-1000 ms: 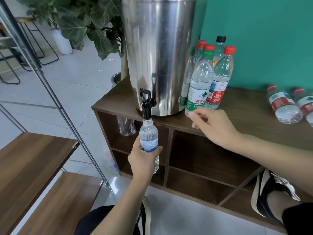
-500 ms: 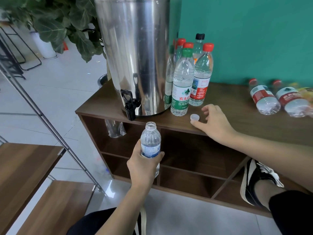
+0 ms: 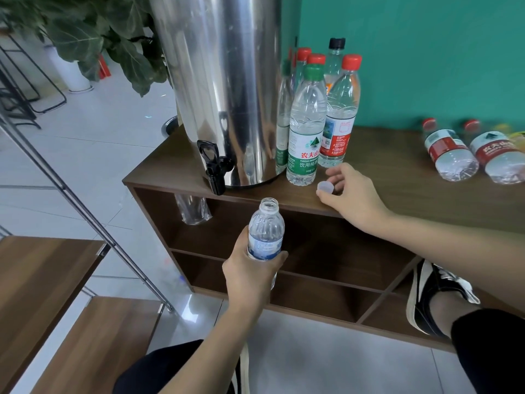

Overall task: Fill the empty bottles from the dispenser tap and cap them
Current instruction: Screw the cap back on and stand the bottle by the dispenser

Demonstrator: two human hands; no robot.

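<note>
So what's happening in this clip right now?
A person is bottling water from a tall stainless steel dispenser on a brown wooden shelf unit. The left hand holds a small clear uncapped plastic bottle below and to the right of the black tap. The right hand is picking up a small white cap from the shelf top.

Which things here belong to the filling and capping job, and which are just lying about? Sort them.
In the job:
- small uncapped bottle, gripped by left hand
- white cap, at right hand
- dispenser tap
- upright capped bottles
- lying bottles

Lying about:
- potted plant
- wooden steps
- shoe
</note>
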